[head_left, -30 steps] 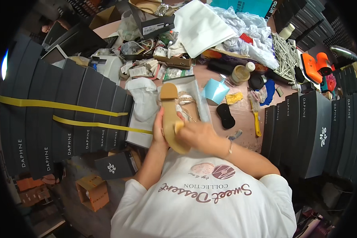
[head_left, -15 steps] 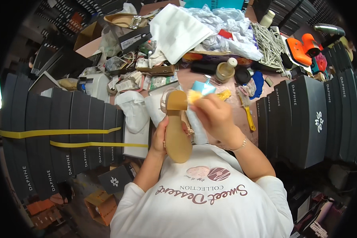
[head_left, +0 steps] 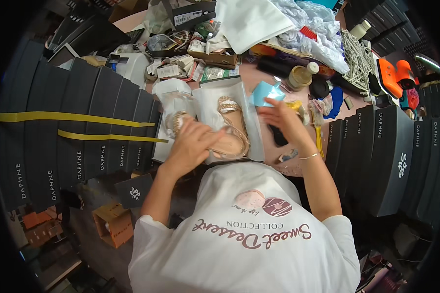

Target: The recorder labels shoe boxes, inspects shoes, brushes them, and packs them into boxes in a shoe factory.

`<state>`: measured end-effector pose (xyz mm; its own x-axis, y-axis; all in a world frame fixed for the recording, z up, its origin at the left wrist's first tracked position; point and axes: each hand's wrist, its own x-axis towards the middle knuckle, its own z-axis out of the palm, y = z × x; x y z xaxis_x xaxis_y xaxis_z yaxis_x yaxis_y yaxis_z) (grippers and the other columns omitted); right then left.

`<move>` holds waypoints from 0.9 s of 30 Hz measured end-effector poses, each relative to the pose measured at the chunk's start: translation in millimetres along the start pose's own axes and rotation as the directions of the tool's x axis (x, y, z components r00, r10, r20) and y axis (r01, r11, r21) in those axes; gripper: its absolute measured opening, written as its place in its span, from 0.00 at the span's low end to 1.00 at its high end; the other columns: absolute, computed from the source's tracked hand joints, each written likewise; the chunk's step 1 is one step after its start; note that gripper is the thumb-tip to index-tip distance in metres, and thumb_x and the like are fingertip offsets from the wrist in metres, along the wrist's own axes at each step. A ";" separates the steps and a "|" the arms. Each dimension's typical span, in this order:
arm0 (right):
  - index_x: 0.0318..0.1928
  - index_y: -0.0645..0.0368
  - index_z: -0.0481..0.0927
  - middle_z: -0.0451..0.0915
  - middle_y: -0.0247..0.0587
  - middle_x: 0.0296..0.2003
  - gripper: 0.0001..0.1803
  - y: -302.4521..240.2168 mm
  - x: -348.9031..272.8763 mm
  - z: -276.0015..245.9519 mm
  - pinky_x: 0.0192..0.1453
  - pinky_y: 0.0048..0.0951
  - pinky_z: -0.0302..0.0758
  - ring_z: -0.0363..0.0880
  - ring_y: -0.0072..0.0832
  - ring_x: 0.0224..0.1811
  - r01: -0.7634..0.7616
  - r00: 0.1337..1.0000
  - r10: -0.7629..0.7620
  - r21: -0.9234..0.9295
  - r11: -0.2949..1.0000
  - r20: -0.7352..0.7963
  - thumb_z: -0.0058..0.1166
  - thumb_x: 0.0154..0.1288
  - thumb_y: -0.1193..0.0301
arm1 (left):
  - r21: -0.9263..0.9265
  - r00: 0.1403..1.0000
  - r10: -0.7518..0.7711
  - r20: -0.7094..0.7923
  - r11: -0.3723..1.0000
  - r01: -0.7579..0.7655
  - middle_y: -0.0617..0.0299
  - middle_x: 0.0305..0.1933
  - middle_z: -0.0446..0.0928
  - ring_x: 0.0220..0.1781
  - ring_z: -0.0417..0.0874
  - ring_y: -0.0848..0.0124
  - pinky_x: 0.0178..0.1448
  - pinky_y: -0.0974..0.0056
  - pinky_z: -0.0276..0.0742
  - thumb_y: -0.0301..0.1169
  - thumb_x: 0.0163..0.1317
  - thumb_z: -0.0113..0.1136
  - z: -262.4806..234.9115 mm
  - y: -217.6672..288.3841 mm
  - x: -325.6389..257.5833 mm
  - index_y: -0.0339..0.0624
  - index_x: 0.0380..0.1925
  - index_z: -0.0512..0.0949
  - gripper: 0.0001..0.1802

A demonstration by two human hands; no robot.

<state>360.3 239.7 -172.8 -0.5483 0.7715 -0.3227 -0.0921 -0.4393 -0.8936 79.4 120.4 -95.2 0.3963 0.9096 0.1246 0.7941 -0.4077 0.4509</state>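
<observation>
A tan flat sandal with beaded straps lies sole down on white tissue in an open shoe box. My left hand is over the box's left side, slightly blurred, its fingers stretched out between this sandal and a second beaded sandal partly covered by white wrapping. Whether the fingertips touch either one I cannot tell. To the right of the box, my right hand hovers with fingers apart and nothing visible in them. A light blue folded sheet and a yellow piece lie by its fingers.
Dark shoe boxes stand in rows at left and right, yellow straps across the left ones. Farther back are a glass jar, white sticks, a white sheet and an orange tool. A yellow-handled brush lies rightward.
The sandal my left hand held sole up now lies in the box, and that hand has let go. My right hand no longer holds the yellowish piece and has moved right. The view has shifted.
</observation>
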 end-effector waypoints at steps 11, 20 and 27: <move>0.71 0.62 0.54 0.70 0.36 0.55 0.38 -10.4 -28.2 75.9 0.59 0.24 0.69 0.70 0.19 0.55 -0.073 0.967 0.033 0.151 0.986 0.251 0.55 0.61 0.80 | -0.321 0.830 -0.290 -0.478 0.936 0.142 0.50 0.57 0.71 0.63 0.70 0.59 0.67 0.53 0.64 0.26 0.59 0.54 51.7 21.4 -7.9 0.36 0.54 0.73 0.21; 0.56 0.65 0.74 0.76 0.53 0.48 0.25 -12.8 -36.2 65.1 0.59 0.33 0.68 0.74 0.39 0.54 0.353 0.915 -0.395 -0.628 0.693 0.078 0.63 0.58 0.70 | -0.960 0.802 -0.566 0.190 -0.276 0.032 0.53 0.49 0.77 0.49 0.82 0.67 0.53 0.61 0.79 0.30 0.69 0.49 99.8 19.9 26.8 0.32 0.56 0.67 0.19; 0.53 0.55 0.74 0.75 0.39 0.50 0.29 -74.2 -4.1 68.3 0.59 0.40 0.65 0.69 0.38 0.56 0.508 0.663 -0.641 -0.862 0.007 0.385 0.67 0.48 0.68 | -0.952 0.873 -0.395 0.287 -0.215 0.216 0.54 0.48 0.78 0.47 0.81 0.69 0.52 0.64 0.78 0.30 0.67 0.52 91.8 26.5 18.6 0.32 0.54 0.68 0.18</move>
<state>312.6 237.7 -83.9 -0.6251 0.6162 0.4791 0.4372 0.7849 -0.4391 150.2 119.2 -162.1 0.1646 0.9319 -0.3232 -0.5238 0.3602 0.7719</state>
